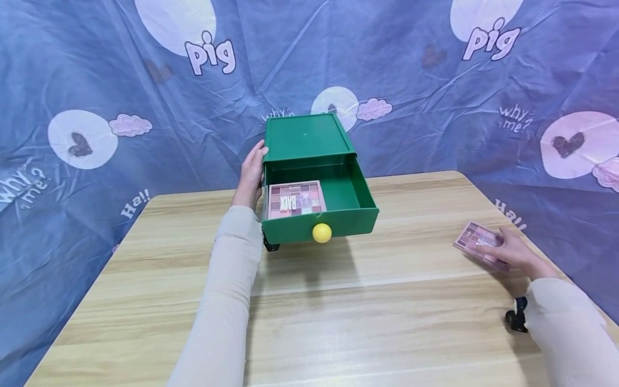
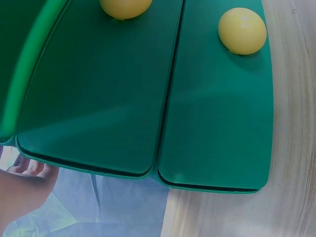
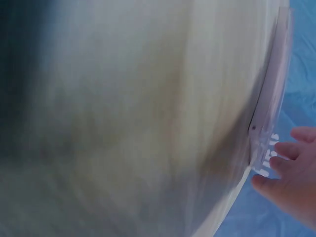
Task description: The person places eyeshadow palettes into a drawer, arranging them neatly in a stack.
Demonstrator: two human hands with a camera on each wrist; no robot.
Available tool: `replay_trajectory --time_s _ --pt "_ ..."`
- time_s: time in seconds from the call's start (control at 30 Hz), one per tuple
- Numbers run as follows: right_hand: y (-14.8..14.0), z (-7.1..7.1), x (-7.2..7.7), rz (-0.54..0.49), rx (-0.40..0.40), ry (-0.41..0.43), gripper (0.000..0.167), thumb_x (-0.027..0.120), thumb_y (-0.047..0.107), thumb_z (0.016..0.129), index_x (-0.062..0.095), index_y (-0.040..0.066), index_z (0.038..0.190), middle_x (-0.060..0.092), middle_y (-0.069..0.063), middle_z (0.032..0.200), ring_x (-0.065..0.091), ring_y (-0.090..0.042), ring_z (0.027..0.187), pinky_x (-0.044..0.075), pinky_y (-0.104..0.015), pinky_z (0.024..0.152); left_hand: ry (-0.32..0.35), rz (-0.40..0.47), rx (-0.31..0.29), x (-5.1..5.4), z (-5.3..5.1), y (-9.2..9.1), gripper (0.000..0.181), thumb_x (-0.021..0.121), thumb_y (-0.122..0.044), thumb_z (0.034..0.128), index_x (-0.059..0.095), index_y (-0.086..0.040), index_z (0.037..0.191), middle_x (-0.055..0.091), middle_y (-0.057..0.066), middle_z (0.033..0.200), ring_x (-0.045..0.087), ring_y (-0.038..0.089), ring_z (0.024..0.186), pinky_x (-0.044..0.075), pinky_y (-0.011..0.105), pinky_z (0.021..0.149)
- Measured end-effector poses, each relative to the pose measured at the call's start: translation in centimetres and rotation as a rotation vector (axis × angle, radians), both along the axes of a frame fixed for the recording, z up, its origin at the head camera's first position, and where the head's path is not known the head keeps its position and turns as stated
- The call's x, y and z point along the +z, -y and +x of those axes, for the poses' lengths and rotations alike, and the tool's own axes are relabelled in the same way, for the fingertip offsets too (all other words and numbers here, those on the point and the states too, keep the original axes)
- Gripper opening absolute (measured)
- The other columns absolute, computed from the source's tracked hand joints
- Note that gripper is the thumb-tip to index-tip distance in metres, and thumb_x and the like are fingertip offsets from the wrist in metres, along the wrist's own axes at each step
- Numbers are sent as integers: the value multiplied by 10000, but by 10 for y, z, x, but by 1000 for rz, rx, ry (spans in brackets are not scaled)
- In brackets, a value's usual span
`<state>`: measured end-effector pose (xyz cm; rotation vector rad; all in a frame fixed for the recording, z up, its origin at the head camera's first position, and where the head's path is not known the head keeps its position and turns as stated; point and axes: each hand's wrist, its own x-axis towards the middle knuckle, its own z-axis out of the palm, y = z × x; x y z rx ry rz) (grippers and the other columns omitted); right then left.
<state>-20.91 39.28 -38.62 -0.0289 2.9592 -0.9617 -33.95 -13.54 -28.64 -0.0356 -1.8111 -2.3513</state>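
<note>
A green drawer cabinet (image 1: 307, 134) stands on the table with its top drawer (image 1: 345, 188) pulled out. Inside the drawer's left part lies a pink eyeshadow palette (image 1: 297, 199). My left hand (image 1: 251, 172) rests against the cabinet's left side, fingers reaching to its top edge. Two closed lower drawer fronts (image 2: 94, 89) with yellow knobs show in the left wrist view. Far to the right, my right hand (image 1: 515, 251) is at a second eyeshadow palette (image 1: 476, 244), thumb above its top. In the right wrist view, its extended fingers are beside the palette's edge.
The wooden table (image 1: 411, 322) ends at the right just past the second palette. A printed blue cloth (image 1: 411, 80) hangs behind it. The drawer's yellow knob (image 1: 322, 233) sticks out toward me. Black wrist devices (image 1: 517, 314) show at the sleeves.
</note>
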Motion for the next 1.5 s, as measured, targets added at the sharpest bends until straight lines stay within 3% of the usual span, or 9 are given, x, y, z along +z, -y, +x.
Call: replay_trajectory --time_s 0.1,0.37,0.57,0.7,0.93,1.17,1.4,1.5 --pt "-4 0 -4 79 2 -29 679 650 292 738 322 -227 1027 446 -285 857 430 -349 772 358 -390 652 1 -2 0 0 1 0 477 502 -260 833 412 -216 1300 414 -32 1262 434 124 1020 356 267 824" --pt "-10 1 -10 149 16 -6 681 688 348 695 380 -172 1009 466 -168 790 433 -290 727 357 -323 591 -8 11 -1 -1 -1 -1 477 496 -249 835 414 -193 1301 447 -4 1231 456 125 952 373 242 773" --pt "-14 1 -12 184 29 -21 685 712 345 662 394 -169 983 459 -172 778 426 -302 717 347 -325 579 -11 13 -9 -2 -1 0 492 495 -251 837 394 -183 1314 422 -17 1250 428 129 1014 357 263 814" --pt "-14 2 -11 128 48 -15 680 718 287 667 377 -194 1006 474 -173 790 440 -252 697 365 -317 587 -14 18 -7 -2 -1 0 474 496 -251 836 414 -201 1300 428 -19 1245 434 130 1009 358 260 814" --pt "-10 8 -6 10 58 73 706 696 203 705 287 -250 1061 491 -161 794 468 -189 675 406 -278 576 -11 17 -10 -2 -1 0 460 504 -254 833 432 -218 1286 429 -28 1246 420 121 1032 346 263 838" --pt "-7 9 -6 75 44 73 677 709 263 687 359 -233 986 503 -129 736 470 -191 632 400 -308 560 -3 11 -4 -2 -1 0 470 506 -260 832 423 -217 1293 436 -24 1239 446 125 985 363 253 803" --pt "-2 11 -2 150 32 63 757 705 358 675 371 -238 1001 503 -141 737 460 -222 642 380 -311 557 0 4 1 0 1 -1 480 507 -263 832 414 -214 1300 457 -11 1216 468 103 834 368 228 717" --pt "2 12 0 164 39 45 730 710 372 664 400 -211 977 504 -129 724 457 -217 630 376 -310 545 -3 4 1 0 1 -1 478 507 -264 833 415 -213 1299 455 -11 1220 468 114 862 370 236 740"
